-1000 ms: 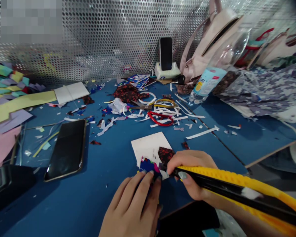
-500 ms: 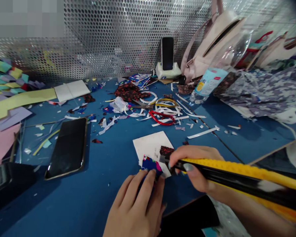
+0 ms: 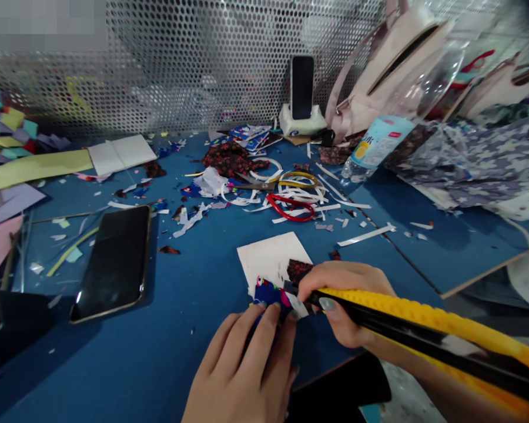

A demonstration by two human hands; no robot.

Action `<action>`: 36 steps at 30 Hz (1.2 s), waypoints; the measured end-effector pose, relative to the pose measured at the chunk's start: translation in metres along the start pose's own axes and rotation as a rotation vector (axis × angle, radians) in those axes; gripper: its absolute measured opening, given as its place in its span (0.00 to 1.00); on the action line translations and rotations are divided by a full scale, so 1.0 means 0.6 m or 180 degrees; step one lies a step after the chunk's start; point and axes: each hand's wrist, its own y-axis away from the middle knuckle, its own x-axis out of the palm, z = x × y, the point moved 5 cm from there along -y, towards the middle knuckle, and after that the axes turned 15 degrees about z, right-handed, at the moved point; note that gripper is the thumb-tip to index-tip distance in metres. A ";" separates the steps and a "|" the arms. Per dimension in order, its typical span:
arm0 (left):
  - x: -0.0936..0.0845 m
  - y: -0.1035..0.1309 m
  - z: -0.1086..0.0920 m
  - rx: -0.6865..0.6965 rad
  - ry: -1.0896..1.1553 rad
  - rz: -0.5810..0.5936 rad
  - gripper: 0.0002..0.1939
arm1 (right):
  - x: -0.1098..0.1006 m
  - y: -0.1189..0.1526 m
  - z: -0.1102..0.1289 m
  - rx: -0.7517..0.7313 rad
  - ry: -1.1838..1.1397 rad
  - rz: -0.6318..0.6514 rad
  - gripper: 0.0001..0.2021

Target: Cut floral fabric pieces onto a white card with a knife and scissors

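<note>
My right hand (image 3: 344, 299) is closed around a yellow and black utility knife (image 3: 405, 317). Its tip touches or sits just over a white square card (image 3: 271, 254) on the blue table. On that card lie a dark blue scrap with a colourful pattern (image 3: 268, 291) and a dark red-and-black scrap (image 3: 298, 270). My left hand (image 3: 247, 364) rests palm down, its fingers stretched forward and pressing the blue scrap against the card's near edge. The fingers cover part of that scrap. Both hands are close together, with the knife tip between them.
Scissors (image 3: 291, 207) with red and yellow handles lie among paper strips beyond the card. A black phone (image 3: 114, 261) lies left; another phone (image 3: 302, 88) stands at the back. A plastic bottle (image 3: 379, 141) leans near a pale bag (image 3: 374, 76). Coloured paper (image 3: 35, 167) covers the far left.
The view has shifted slightly, so things at the left sit further left. Both hands stay at the card, and the knife tip has barely moved.
</note>
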 end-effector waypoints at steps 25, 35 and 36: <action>-0.034 0.063 0.036 -0.0155 0.0405 -0.0244 0.19 | -0.002 0.008 -0.009 0.0213 -0.0509 -0.0066 0.11; -0.035 0.017 0.017 -0.0183 0.0036 0.0019 0.17 | -0.033 0.072 -0.044 0.0656 0.0129 -0.0072 0.15; -0.039 0.013 0.011 -0.0167 0.0123 -0.0054 0.17 | -0.035 0.078 -0.048 0.0731 0.0084 -0.0026 0.15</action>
